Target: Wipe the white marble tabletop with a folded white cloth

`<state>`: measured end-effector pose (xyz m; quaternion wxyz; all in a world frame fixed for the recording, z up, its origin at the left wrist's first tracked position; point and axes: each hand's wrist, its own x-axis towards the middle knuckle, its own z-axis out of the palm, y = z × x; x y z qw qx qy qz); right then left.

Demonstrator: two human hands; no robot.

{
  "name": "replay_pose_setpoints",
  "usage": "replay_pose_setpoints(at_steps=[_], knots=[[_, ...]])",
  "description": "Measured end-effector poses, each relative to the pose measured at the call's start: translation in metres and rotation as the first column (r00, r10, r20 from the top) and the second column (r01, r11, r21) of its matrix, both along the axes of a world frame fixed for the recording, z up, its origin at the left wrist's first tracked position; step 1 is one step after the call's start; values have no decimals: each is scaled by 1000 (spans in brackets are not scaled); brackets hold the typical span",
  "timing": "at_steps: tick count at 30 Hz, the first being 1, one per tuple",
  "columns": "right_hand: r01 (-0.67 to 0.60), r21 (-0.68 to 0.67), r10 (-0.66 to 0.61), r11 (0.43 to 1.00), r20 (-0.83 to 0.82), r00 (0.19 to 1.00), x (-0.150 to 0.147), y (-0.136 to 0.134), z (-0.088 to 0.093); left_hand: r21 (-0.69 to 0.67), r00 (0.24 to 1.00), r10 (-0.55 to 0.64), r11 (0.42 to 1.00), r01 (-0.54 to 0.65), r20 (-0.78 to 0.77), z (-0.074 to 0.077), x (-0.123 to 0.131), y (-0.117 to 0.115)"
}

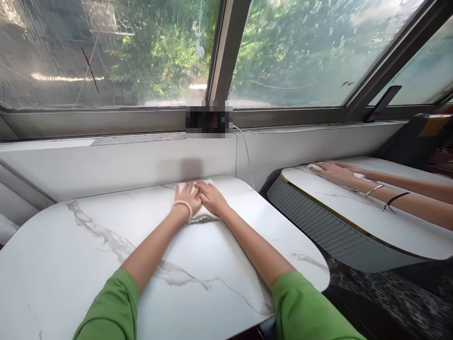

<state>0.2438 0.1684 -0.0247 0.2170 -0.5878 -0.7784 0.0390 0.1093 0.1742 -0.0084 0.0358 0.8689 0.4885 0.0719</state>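
A white cloth (pixel 205 217) lies on the white marbled tabletop (pixel 106 283), near the edge by the wall. My left hand (pixel 189 199), with a pink beaded bracelet at the wrist, rests flat on the cloth with its fingers spread. Beside it and touching it, my right hand (pixel 212 198) presses flat on the cloth too, fingers stretched out. Part of the cloth is hidden under both palms.
On the right stands a second marbled table (pixel 354 208) with a ribbed side, where another person's hands (pixel 336 174) rest on a cloth. A white cable (pixel 247 153) hangs from the windowsill, beside a blurred dark object (pixel 208 119).
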Motion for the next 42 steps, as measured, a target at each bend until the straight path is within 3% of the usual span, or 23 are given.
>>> replay_pose_setpoints(at_steps=[3,6,14,17,20,26,31,36,42], knots=[[-7,16,7,1000,0,1000,-12,28,0,51,999,28,998,-29,31,-5,-11,26],[-30,25,30,999,-1,1000,-15,39,-1,75,998,49,996,-51,33,-8,-15,37],[-33,32,34,999,-28,999,-12,30,-4,56,998,59,997,-59,-2,-4,-14,25],[-26,27,27,999,-4,1000,-14,11,-3,38,998,50,998,-49,-27,-2,-16,9],[-6,30,6,1000,26,1000,-17,-26,-3,20,999,-15,1000,16,-49,0,-21,-20],[9,96,-17,995,87,996,-32,-140,-10,15,973,-226,974,227,-52,6,-46,-112],[-97,171,71,981,150,986,-52,-215,-9,55,954,-294,953,298,-65,2,-72,-182],[-100,124,74,987,198,977,-67,-228,0,46,945,-313,947,318,-97,-1,-83,-198],[-110,30,103,993,176,979,-78,-193,6,32,972,-220,974,223,-86,5,-91,-171]])
